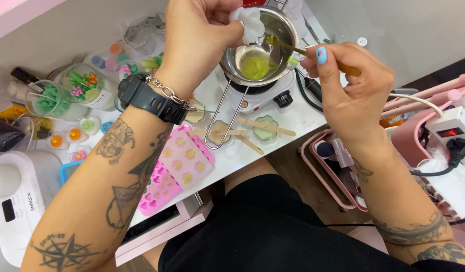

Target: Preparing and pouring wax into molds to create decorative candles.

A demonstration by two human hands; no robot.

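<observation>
Stirring now — right hand [351, 83] clamped on a wooden stick [313, 54], left hand [199, 38] pinching white wax [250, 20] over the pot [257, 48]. Green melt pooled — white piece not yet in.

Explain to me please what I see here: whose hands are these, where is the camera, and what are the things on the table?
The camera sits on a person's head and looks down at their own two bare hands. The left hand holds a small white mould over a steel melting pot with green wax inside, standing on a small white hot plate. The right hand holds a wooden stick reaching into the pot. On the white table lie pink silicone moulds, more wooden sticks and small flower-shaped candles.
</observation>
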